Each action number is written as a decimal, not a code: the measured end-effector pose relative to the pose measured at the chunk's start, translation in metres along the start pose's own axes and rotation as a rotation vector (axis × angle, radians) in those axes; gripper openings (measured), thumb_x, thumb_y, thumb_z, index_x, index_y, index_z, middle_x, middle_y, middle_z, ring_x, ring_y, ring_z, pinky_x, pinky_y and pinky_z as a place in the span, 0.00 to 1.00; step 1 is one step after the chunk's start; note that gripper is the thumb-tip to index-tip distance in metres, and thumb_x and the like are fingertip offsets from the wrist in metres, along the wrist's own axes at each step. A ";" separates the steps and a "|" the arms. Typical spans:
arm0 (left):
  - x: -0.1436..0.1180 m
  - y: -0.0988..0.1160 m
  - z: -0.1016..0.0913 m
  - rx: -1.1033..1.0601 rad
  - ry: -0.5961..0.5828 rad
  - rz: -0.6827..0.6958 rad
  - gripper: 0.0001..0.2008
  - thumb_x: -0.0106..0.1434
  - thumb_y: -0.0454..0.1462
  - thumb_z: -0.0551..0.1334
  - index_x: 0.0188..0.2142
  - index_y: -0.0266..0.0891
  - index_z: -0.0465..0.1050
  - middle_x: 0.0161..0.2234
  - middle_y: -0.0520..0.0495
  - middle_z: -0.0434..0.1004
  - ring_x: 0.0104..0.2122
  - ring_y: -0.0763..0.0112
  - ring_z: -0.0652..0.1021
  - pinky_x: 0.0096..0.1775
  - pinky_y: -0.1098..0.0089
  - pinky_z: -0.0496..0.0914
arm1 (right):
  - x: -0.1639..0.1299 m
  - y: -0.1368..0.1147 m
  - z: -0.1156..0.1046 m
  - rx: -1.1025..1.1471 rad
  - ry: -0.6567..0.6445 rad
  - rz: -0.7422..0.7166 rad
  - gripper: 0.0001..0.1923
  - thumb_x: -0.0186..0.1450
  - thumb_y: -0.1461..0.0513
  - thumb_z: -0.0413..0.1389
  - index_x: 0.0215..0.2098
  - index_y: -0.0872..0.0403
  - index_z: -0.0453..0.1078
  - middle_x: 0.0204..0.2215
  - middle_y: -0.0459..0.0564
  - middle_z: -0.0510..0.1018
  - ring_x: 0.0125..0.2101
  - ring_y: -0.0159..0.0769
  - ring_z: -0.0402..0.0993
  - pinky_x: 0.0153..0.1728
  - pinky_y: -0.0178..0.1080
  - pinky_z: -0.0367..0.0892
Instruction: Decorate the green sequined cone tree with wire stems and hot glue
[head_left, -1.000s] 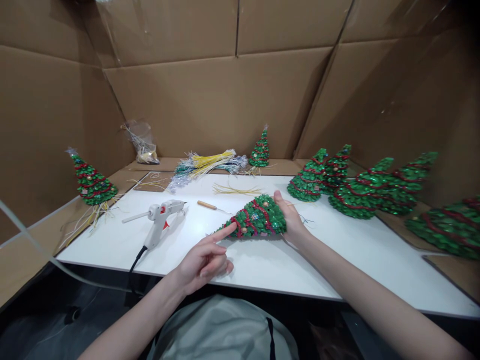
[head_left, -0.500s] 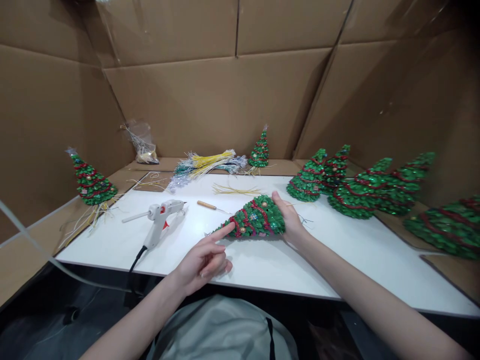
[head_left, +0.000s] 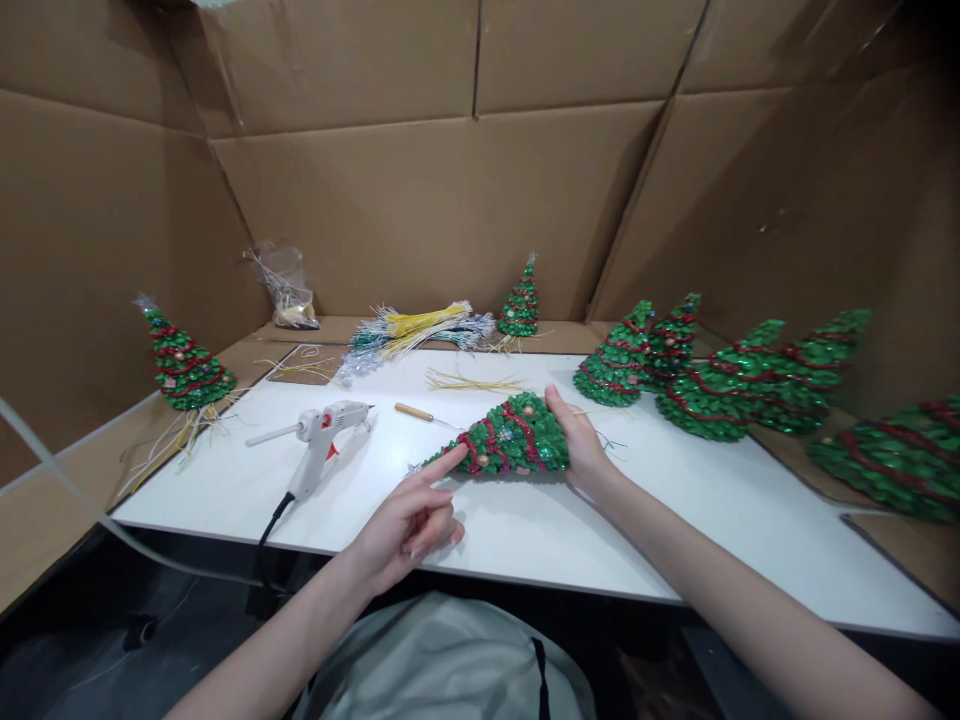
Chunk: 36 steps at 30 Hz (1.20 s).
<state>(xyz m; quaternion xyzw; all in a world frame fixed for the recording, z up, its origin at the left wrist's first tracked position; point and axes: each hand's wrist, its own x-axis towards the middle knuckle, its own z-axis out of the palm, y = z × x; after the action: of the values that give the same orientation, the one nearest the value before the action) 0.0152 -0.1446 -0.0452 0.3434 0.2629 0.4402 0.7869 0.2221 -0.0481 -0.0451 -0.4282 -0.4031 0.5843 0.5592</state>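
Sequins cover the small green cone-shaped Christmas tree point(head_left: 514, 438) that lies on its side over the white tabletop point(head_left: 675, 520), its tip pointing left and its wide base to the right. The right hand point(head_left: 579, 445) cups that base, thumb over the top edge and fingers hidden underneath, so it is closed on the tree. The left hand point(head_left: 409, 525) has only its index finger stretched out, the tip touching the tree near the pointed end; its other fingers are curled in and hold nothing.

By its look the tree is light, probably a stiff cone under a skin of glued sequins, red beaded garland and small beads. That surface seems fragile: hard squeezing or rubbing could knock pieces loose, and the thin tip looks easiest to bend. The base rim, where the right hand already sits, looks like the safest hold.

A white hot glue gun point(head_left: 319, 440) with a black cord lies well to the left, a wooden-handled awl point(head_left: 414, 410) beyond it, and more green sequin trees point(head_left: 720, 385) stand at the far right.

No brand, label or readable writing shows anywhere.
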 end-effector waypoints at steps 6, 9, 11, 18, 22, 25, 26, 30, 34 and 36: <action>0.000 -0.001 -0.001 0.019 0.016 0.011 0.27 0.61 0.30 0.51 0.60 0.38 0.53 0.06 0.61 0.54 0.11 0.83 0.51 0.31 0.72 0.60 | 0.001 0.001 -0.001 -0.001 0.019 -0.007 0.23 0.51 0.44 0.57 0.17 0.53 0.61 0.12 0.41 0.67 0.13 0.29 0.61 0.15 0.32 0.58; -0.001 -0.001 -0.001 0.041 0.005 0.002 0.27 0.61 0.30 0.52 0.61 0.38 0.53 0.07 0.61 0.54 0.11 0.83 0.51 0.32 0.72 0.60 | 0.002 0.001 -0.001 0.022 0.017 0.001 0.22 0.51 0.45 0.58 0.18 0.54 0.62 0.12 0.41 0.67 0.13 0.28 0.61 0.15 0.32 0.59; -0.001 -0.001 -0.001 0.055 0.002 0.002 0.27 0.61 0.31 0.52 0.61 0.39 0.53 0.06 0.61 0.54 0.11 0.83 0.52 0.32 0.72 0.60 | 0.002 0.001 -0.001 0.038 0.019 0.007 0.22 0.50 0.45 0.58 0.18 0.54 0.63 0.12 0.41 0.68 0.13 0.28 0.61 0.15 0.32 0.59; -0.002 -0.002 -0.001 0.087 -0.013 0.005 0.27 0.61 0.32 0.53 0.60 0.39 0.54 0.06 0.62 0.54 0.10 0.83 0.51 0.33 0.71 0.60 | 0.001 0.002 -0.001 0.055 0.019 0.012 0.22 0.50 0.45 0.59 0.18 0.54 0.64 0.12 0.41 0.68 0.13 0.28 0.62 0.14 0.32 0.60; -0.002 -0.001 0.000 0.092 -0.005 0.000 0.28 0.60 0.32 0.54 0.60 0.39 0.54 0.06 0.62 0.54 0.11 0.83 0.52 0.33 0.71 0.60 | 0.000 0.002 -0.001 0.042 0.022 0.009 0.21 0.51 0.45 0.58 0.19 0.54 0.65 0.13 0.41 0.69 0.14 0.29 0.63 0.15 0.32 0.60; -0.002 0.000 0.000 0.087 -0.005 -0.003 0.27 0.60 0.32 0.54 0.60 0.37 0.55 0.06 0.62 0.53 0.10 0.83 0.52 0.32 0.71 0.61 | 0.001 0.003 -0.002 0.022 0.026 -0.007 0.22 0.51 0.44 0.58 0.20 0.54 0.64 0.12 0.40 0.68 0.13 0.29 0.61 0.14 0.32 0.59; -0.002 0.001 0.000 0.085 -0.007 -0.002 0.27 0.60 0.32 0.54 0.60 0.36 0.55 0.06 0.61 0.53 0.10 0.83 0.51 0.32 0.72 0.61 | 0.002 0.003 -0.002 0.013 0.031 -0.019 0.22 0.51 0.44 0.58 0.20 0.54 0.64 0.12 0.40 0.67 0.13 0.29 0.61 0.15 0.33 0.59; -0.002 0.001 0.000 0.085 -0.014 -0.003 0.27 0.60 0.31 0.53 0.60 0.34 0.54 0.06 0.61 0.54 0.10 0.83 0.52 0.32 0.72 0.61 | 0.004 0.005 -0.004 -0.011 0.051 -0.052 0.23 0.50 0.43 0.58 0.19 0.54 0.64 0.12 0.41 0.68 0.14 0.29 0.63 0.16 0.33 0.59; -0.001 0.001 -0.001 0.092 -0.017 0.000 0.27 0.60 0.31 0.53 0.60 0.33 0.54 0.06 0.61 0.55 0.10 0.83 0.52 0.32 0.71 0.61 | 0.003 0.005 -0.004 -0.012 0.055 -0.062 0.23 0.50 0.43 0.58 0.19 0.54 0.64 0.13 0.40 0.68 0.15 0.29 0.63 0.17 0.33 0.59; -0.001 0.002 -0.001 0.105 -0.022 -0.004 0.27 0.60 0.31 0.53 0.60 0.33 0.54 0.06 0.61 0.55 0.10 0.83 0.52 0.32 0.71 0.62 | 0.003 0.005 -0.004 -0.008 0.056 -0.066 0.23 0.51 0.43 0.58 0.19 0.54 0.64 0.12 0.40 0.68 0.14 0.28 0.63 0.17 0.33 0.58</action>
<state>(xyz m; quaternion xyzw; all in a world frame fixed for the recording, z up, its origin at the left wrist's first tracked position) 0.0129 -0.1443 -0.0447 0.3884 0.2776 0.4208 0.7714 0.2242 -0.0453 -0.0513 -0.4329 -0.4033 0.5520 0.5875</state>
